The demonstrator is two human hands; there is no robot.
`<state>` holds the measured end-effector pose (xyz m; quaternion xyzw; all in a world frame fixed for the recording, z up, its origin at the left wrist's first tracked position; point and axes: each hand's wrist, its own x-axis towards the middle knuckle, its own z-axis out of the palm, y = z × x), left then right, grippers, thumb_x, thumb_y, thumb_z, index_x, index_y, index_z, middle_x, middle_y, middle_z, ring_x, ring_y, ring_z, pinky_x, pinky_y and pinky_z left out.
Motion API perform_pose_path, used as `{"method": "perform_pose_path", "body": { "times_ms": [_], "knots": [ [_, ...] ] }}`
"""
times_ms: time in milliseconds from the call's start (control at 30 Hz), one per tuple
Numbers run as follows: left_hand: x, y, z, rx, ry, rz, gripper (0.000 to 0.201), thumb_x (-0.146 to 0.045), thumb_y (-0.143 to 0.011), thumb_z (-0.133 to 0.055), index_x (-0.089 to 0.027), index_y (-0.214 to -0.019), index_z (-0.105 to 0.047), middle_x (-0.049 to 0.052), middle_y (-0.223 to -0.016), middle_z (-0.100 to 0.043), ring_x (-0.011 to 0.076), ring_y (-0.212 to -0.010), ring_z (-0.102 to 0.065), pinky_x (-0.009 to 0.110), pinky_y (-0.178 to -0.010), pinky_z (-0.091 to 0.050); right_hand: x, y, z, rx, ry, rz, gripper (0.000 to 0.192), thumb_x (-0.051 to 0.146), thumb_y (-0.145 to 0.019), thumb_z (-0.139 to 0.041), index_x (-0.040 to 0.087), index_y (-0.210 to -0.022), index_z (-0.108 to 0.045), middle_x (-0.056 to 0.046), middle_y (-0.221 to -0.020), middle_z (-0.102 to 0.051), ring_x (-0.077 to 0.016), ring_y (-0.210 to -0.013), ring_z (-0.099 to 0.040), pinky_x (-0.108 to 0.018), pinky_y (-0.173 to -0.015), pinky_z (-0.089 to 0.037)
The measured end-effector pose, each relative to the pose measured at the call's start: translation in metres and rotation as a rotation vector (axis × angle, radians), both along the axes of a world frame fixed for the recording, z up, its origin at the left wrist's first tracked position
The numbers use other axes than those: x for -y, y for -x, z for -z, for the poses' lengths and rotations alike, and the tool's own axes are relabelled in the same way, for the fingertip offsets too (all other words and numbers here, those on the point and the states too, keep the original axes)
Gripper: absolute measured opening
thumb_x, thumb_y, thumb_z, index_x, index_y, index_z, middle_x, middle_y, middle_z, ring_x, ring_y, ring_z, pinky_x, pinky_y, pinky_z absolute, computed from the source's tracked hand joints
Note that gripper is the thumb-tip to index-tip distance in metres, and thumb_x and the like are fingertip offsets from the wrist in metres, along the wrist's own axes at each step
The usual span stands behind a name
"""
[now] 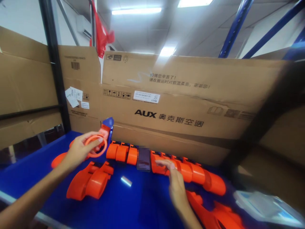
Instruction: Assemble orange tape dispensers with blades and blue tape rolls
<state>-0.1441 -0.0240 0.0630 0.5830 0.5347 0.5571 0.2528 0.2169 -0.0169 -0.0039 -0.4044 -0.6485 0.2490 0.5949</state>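
My left hand (82, 148) grips an orange ring-shaped tape dispenser (95, 153), lifted above the blue table at the left. Its upper end carries a blue piece (109, 127). My right hand (175, 178) has its fingers stretched leftward, in front of a row of orange tape dispensers (199, 174); nothing shows in it, and whether it touches one I cannot tell. Left of a dark phone-like slab (144, 160) stand several more orange dispensers (122, 153). A joined-looking pair of orange dispensers (96, 184) lies below my left hand.
A small shiny strip (126, 181) lies on the blue tabletop (133, 206). More orange parts (214, 216) are at the lower right, beside a pale plastic-wrapped package (267, 206). A tall cardboard wall (176, 98) closes off the back, with dark posts (56, 70) at the sides.
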Motion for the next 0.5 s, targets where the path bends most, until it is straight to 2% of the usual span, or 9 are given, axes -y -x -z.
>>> {"method": "perform_pose_path", "body": {
  "times_ms": [100,200,367,500],
  "knots": [
    [-0.018,0.043,-0.006,-0.444,0.019,-0.141,0.036,-0.049,-0.077,-0.066,-0.024,-0.101,-0.075,0.005,-0.105,-0.077,0.0287,-0.098,-0.069,0.033,-0.084,-0.052,-0.001,-0.002,0.0,0.001,0.018,0.031,0.059,0.062,-0.098,-0.034,0.021,-0.1,-0.076,-0.01,-0.104,-0.074,-0.027,-0.098,-0.064,-0.042,-0.099,-0.048],
    [-0.035,0.058,0.005,-0.817,0.194,-0.138,0.028,-0.042,-0.08,-0.06,-0.03,-0.101,-0.075,0.004,-0.11,-0.077,0.0294,-0.104,-0.069,0.034,-0.089,-0.048,-0.001,-0.003,0.0,-0.006,0.04,0.044,0.06,0.064,-0.097,-0.035,0.02,-0.092,-0.075,-0.011,-0.099,-0.074,-0.0275,-0.095,-0.065,-0.042,-0.095,-0.051],
    [-0.052,0.046,0.034,-0.933,0.237,-0.067,0.022,-0.032,-0.077,-0.063,-0.027,-0.094,-0.076,0.009,-0.1,-0.078,0.0326,-0.096,-0.071,0.037,-0.082,-0.049,-0.002,-0.003,0.0,-0.007,0.038,0.047,0.06,0.064,-0.097,-0.035,0.02,-0.086,-0.075,-0.01,-0.093,-0.074,-0.0271,-0.093,-0.065,-0.04,-0.092,-0.052],
    [-0.061,0.037,0.048,-0.954,0.24,-0.07,0.025,-0.033,-0.079,-0.063,-0.024,-0.1,-0.074,0.012,-0.104,-0.077,0.0341,-0.098,-0.07,0.04,-0.081,-0.049,-0.001,-0.002,-0.001,-0.014,0.034,0.034,0.059,0.063,-0.098,-0.036,0.021,-0.083,-0.074,-0.009,-0.089,-0.074,-0.0265,-0.09,-0.066,-0.038,-0.088,-0.052]
  ]
}}
